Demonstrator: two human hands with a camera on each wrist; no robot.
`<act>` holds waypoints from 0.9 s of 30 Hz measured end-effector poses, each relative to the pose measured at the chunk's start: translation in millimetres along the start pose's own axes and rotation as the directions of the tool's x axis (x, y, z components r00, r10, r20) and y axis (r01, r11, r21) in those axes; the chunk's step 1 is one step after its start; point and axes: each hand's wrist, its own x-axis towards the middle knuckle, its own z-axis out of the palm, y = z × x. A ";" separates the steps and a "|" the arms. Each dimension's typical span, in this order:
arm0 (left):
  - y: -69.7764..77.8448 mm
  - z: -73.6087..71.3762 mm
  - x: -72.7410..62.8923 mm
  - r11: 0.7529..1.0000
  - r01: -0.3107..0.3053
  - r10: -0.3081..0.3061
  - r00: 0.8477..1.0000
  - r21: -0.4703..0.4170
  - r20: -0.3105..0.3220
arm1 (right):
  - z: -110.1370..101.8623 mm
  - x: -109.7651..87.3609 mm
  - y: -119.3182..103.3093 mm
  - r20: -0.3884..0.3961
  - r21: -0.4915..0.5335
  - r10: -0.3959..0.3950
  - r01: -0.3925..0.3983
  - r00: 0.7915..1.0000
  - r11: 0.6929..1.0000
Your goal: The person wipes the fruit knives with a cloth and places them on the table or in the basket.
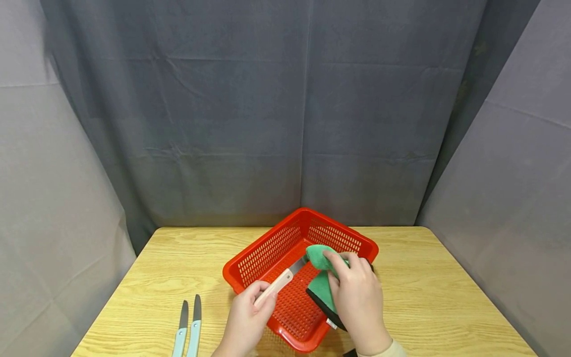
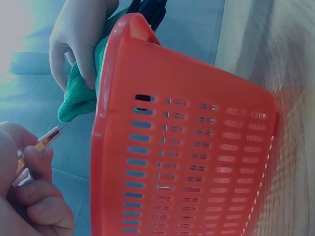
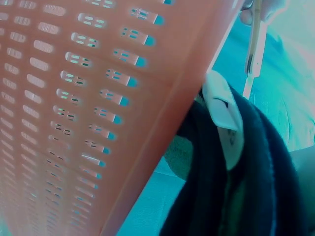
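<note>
My left hand grips the pale pink handle of a knife over the near left part of a red plastic basket. The blade points away and to the right, its tip covered by a green cloth. My right hand pinches that cloth around the tip end of the blade. The cloth's black-edged lower part hangs over the basket's right side. In the left wrist view, the cloth and the knife show beside the basket rim. A white tag on the dark cloth edge shows in the right wrist view.
Two knives with light blue handles lie side by side on the wooden table, left of the basket. Grey curtains stand behind the table and along both sides.
</note>
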 end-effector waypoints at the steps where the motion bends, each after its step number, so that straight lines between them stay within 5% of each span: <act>1: -0.3 0.1 0.2 1.000 0.003 -0.003 1.000 0.003 -0.003 | -0.4 0.1 0.2 0.001 -0.002 0.005 -0.005 1.000 1.000; 14: -2.4 -1.0 3.4 0.996 0.041 -0.035 0.996 0.077 -0.078 | -1.8 0.2 -3.6 -0.053 0.029 -0.031 0.032 0.998 0.999; 27: -4.5 -3.9 8.1 0.992 -0.017 0.030 0.994 0.125 -0.103 | -3.8 0.5 -7.6 -0.081 0.050 -0.058 0.062 0.995 0.997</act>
